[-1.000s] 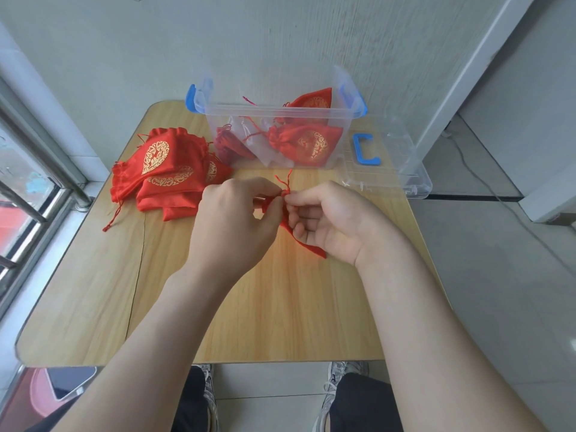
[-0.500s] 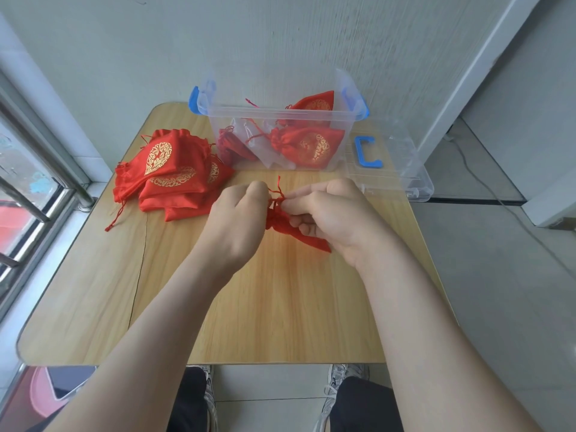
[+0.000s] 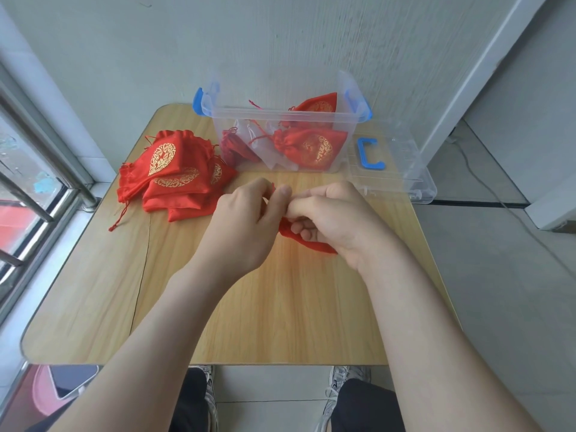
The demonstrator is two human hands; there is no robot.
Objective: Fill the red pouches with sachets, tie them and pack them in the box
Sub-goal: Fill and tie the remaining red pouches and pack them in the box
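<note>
Both hands meet a little beyond the centre of the counter (image 3: 249, 322). The left hand (image 3: 246, 226) pinches the cord of the red pouch (image 3: 307, 241) between thumb and forefinger. The fingers of the right hand (image 3: 339, 219) are curled round the pouch's neck, and its body lies on the wood under this hand.

From the hands to the near edge at 6 o'clock there is bare wood, crossed only by the forearms. The box (image 3: 280, 115) stands at the far edge at 12 o'clock. Its lid (image 3: 396, 176) at 2 o'clock hangs over the right edge. The pile of pouches (image 3: 174, 176) lies at 10 o'clock, near the left edge.

Compared with half a second ago, the upright cord ends between the hands are almost hidden, and the pouch has stayed in its place.
</note>
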